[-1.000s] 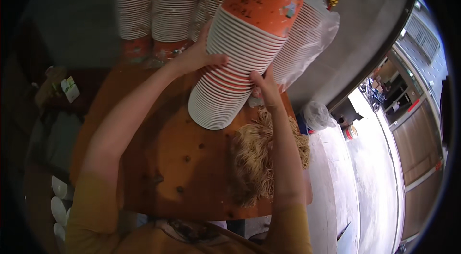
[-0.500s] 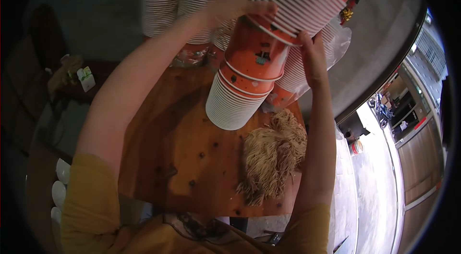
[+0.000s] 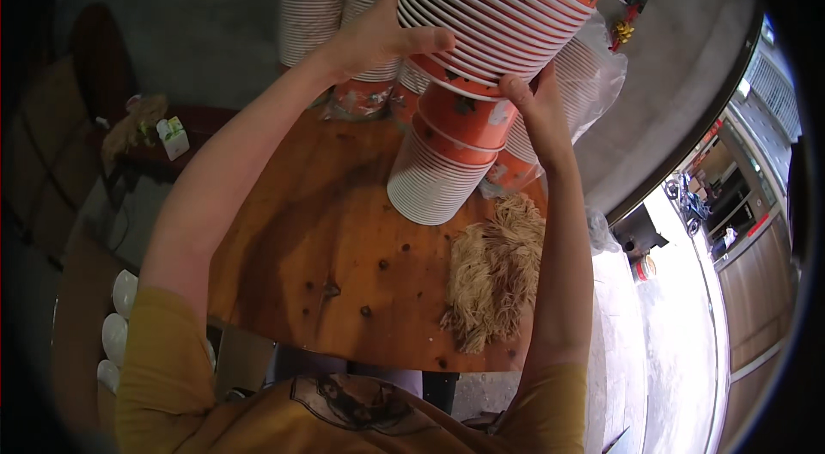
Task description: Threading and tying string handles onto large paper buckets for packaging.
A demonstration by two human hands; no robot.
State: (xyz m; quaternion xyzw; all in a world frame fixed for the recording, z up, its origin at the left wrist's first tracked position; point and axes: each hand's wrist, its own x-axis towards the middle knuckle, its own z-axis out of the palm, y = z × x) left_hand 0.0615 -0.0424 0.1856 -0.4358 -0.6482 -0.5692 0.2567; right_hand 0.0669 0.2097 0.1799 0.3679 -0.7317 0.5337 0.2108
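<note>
Both my hands grip a tall stack of nested orange paper buckets (image 3: 494,12), turned bottom up, with white rims in close rows. My left hand (image 3: 378,37) spreads along its left side, thumb across the rims. Low on its right side, my right hand (image 3: 541,106) has its thumb at the bottom rim. Just beneath, a second stack of orange buckets (image 3: 443,170) stands bottom up on the wooden table (image 3: 284,256). The held stack hides the second one's top; whether they touch, I cannot tell.
More bucket stacks (image 3: 318,3) stand at the back, and one in clear plastic (image 3: 593,67) is behind my right hand. A beige stringy mop head (image 3: 494,274) lies at the table's right. White bowls (image 3: 114,338) sit at far left; a small carton (image 3: 173,138) is farther back.
Between my hands, the held stack has come down and left, covering more of the top bucket beneath. The whole view has shifted a little.
</note>
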